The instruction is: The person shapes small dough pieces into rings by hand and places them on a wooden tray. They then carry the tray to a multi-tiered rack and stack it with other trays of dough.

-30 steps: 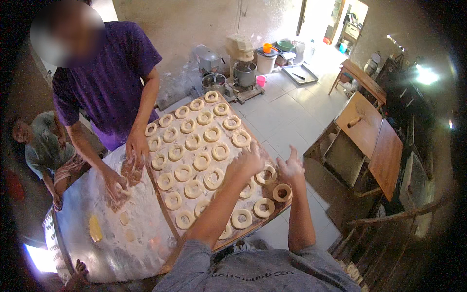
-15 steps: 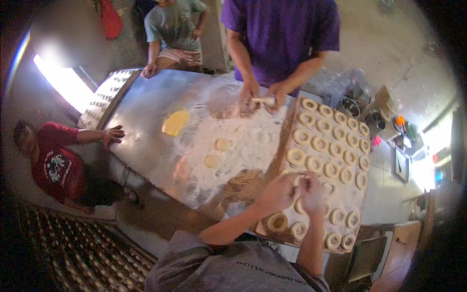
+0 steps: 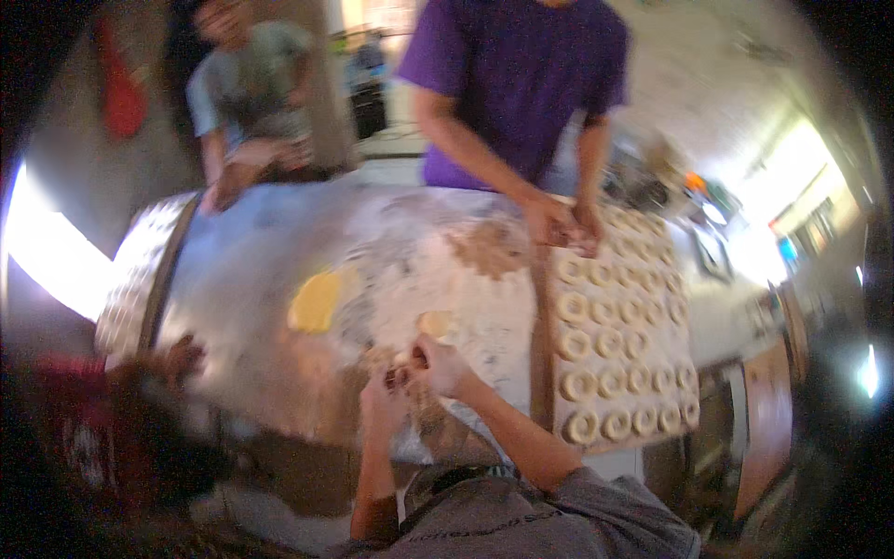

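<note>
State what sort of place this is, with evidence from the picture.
Likely a bakery or similar workshop: rows of dough rings, and a shiny worktable dusted with what looks like flour.

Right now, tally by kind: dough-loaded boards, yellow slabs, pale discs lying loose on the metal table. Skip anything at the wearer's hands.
Dough-loaded boards: 2 (left board, right board)
Yellow slab: 1
Loose pale disc: 1
Total: 4
Individual pieces on the boards are too blurred to count reliably.
</note>
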Demonstrator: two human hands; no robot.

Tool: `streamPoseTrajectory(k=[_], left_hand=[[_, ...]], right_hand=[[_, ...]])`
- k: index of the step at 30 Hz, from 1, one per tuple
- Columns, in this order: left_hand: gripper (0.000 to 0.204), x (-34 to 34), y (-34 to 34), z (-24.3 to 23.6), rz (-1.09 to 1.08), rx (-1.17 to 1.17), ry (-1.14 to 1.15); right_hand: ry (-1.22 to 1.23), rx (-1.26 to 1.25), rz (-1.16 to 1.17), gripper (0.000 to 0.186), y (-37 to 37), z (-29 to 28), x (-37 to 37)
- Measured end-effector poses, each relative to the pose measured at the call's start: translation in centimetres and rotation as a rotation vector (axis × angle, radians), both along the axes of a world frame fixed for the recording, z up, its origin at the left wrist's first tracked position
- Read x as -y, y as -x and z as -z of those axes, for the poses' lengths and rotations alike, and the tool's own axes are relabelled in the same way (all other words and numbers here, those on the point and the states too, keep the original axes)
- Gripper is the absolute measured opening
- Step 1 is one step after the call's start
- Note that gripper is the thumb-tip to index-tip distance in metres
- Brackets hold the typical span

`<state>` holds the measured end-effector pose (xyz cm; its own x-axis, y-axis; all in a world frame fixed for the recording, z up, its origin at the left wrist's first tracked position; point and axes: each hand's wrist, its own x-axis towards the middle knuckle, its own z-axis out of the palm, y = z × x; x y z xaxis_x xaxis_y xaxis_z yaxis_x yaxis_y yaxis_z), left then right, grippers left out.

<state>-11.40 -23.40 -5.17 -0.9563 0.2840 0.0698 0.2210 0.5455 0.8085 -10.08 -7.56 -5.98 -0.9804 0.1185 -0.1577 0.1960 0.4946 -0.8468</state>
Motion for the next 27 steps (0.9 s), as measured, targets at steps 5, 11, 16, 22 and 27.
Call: streamPoseTrajectory(k=[5,11,16,22,27], left_hand=[[0.016,-0.9,0.8,-5.3,0.159,0.185,-0.174],[0.022,-5.4,1.5,-2.0,0.162,-0.144,-0.131],[0.041,-8.2,-0.1,-1.1,0.227,0.194,-0.805],[0.050,-11.9,-3.3,-2.1,0.445,0.248,-0.884],[0.053,-17.9,-8.0,-4.1,0.378,0.038,-0.472]], right_hand=[[0.143,-0.187,0.110,0.042,-1.6,-3.6,-0.8],[0.177,-0.437,0.368,0.054,-1.7,-2.6,-1.3],[1.053,-0.333,0.155,0.045,-5.5,-3.3,-4.8],[-0.001,-0.315,0.307,0.051,-8.7,-6.1,-6.2],[0.200,-0.557,0.506,0.048,-11.8,-3.9,-10.7]])
